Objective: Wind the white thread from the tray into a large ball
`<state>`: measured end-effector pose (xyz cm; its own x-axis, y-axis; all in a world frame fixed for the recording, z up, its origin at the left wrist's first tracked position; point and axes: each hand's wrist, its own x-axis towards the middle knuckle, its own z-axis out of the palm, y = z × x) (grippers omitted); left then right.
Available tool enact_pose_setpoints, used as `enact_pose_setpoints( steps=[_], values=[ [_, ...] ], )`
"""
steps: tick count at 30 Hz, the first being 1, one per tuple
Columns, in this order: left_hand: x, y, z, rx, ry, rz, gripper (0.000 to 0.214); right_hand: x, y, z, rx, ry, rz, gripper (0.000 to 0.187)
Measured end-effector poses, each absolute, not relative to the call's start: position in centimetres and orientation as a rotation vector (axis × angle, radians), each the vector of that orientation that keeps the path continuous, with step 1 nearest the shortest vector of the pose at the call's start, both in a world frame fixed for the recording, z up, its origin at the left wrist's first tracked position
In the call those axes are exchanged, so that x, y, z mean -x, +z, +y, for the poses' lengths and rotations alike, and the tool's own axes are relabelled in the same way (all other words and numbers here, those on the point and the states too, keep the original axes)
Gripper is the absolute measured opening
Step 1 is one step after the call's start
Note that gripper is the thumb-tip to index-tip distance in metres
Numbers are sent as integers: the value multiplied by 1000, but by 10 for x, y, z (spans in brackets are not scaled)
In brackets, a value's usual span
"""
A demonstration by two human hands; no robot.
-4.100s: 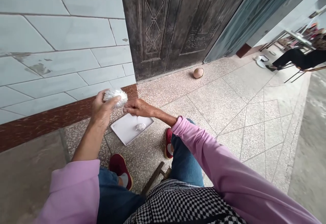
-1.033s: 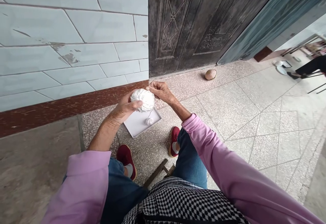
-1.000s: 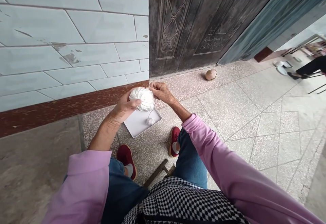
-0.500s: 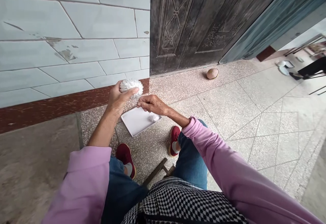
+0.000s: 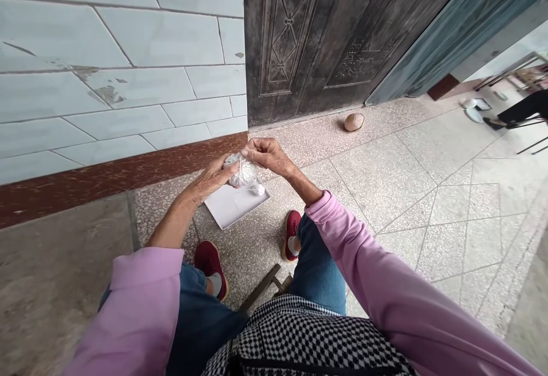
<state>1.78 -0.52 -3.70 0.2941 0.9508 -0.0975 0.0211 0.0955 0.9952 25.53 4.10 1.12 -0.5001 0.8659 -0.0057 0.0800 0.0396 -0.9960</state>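
My left hand [image 5: 214, 176] is closed round a ball of white yarn [image 5: 243, 172], its thumb pressed on the near face. At the ball's upper right, my right hand [image 5: 268, 154] is closed in a pinch on a strand of the same yarn, which runs across the front of the ball. Below my hands a shallow white box lid or tray [image 5: 229, 209] lies on the floor. A smaller white yarn ball [image 5: 258, 189] sits in its right corner, and a thin thread trails over its bottom.
A dark carved door [image 5: 299, 39] and a tiled wall [image 5: 128, 91] stand ahead. A round pinkish object [image 5: 354, 122] rests by the door. My red shoes [image 5: 212, 267] flank a wooden stool part [image 5: 263, 287]. Another person's leg [image 5: 520, 112] shows far right.
The yarn ball has come down and to the right in my left hand, turning its face. My right hand has risen from below the ball to its upper right edge.
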Motion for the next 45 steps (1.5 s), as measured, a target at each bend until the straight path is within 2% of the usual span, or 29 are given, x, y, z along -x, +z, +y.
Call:
enact_pose_setpoints(
  steps=[4, 10, 15, 24, 31, 37, 42, 45],
  values=[
    [-24, -37, -15, -1152, 826, 990, 93, -252, 15, 38, 995, 1525, -1629, 63],
    [-23, -33, -15, -1129, 830, 947, 90, -251, 15, 41, 1004, 1496, -1639, 66],
    [-23, -28, -15, -1177, 797, 937, 80, -251, 15, 45, 1082, 1522, -1678, 70],
    [-43, -13, -9, -1012, 823, 992, 77, -268, 0, 62, 1159, 1617, -1621, 56],
    [-50, -14, -1, -892, 971, 942, 71, -276, -29, 71, 1085, 1607, -1530, 70],
    [-52, -16, 5, -761, 1091, 952, 70, -288, -35, 65, 1003, 1565, -1658, 61],
    [-48, -14, 7, -772, 1141, 932, 61, -285, -35, 61, 1017, 1492, -1793, 44],
    [-47, -12, 6, -808, 1159, 905, 63, -280, -31, 58, 1073, 1441, -1865, 44]
  ],
)
